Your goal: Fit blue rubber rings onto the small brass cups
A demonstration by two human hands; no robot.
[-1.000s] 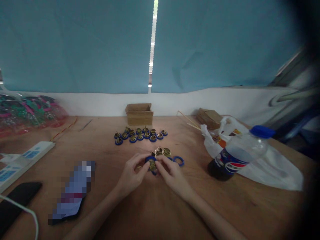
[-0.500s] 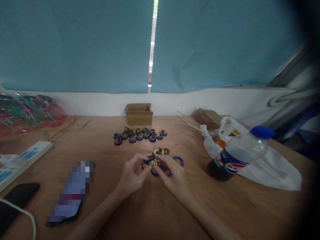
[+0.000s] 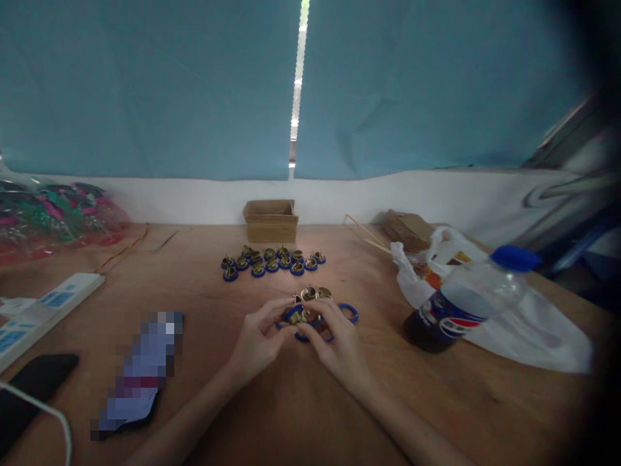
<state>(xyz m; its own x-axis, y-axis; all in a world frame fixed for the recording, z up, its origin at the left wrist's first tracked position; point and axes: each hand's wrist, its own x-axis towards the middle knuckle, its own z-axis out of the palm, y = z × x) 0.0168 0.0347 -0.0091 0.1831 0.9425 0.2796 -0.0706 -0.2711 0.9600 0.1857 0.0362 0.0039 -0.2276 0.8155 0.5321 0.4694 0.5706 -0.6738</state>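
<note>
My left hand [image 3: 256,342] and my right hand [image 3: 338,343] meet over the middle of the wooden table [image 3: 310,401]. Together their fingertips pinch a small brass piece set in a blue ring [image 3: 297,316]. Just beyond the fingers lie loose brass pieces [image 3: 315,294] and a loose blue ring [image 3: 348,313]. More blue rings sit partly hidden under my right fingers. Farther back, several finished blue-and-brass parts [image 3: 272,262] lie in two rows.
A small open cardboard box [image 3: 270,220] stands at the back. A cola bottle [image 3: 466,299] lies on a white plastic bag [image 3: 524,323] at the right. At the left are a power strip [image 3: 43,310], a blurred phone [image 3: 140,372], a black phone [image 3: 33,388] and coloured bags [image 3: 53,217].
The blue ring with the brass piece has been lifted a little off the table and turned between my fingertips. My hands have stayed in the same spot.
</note>
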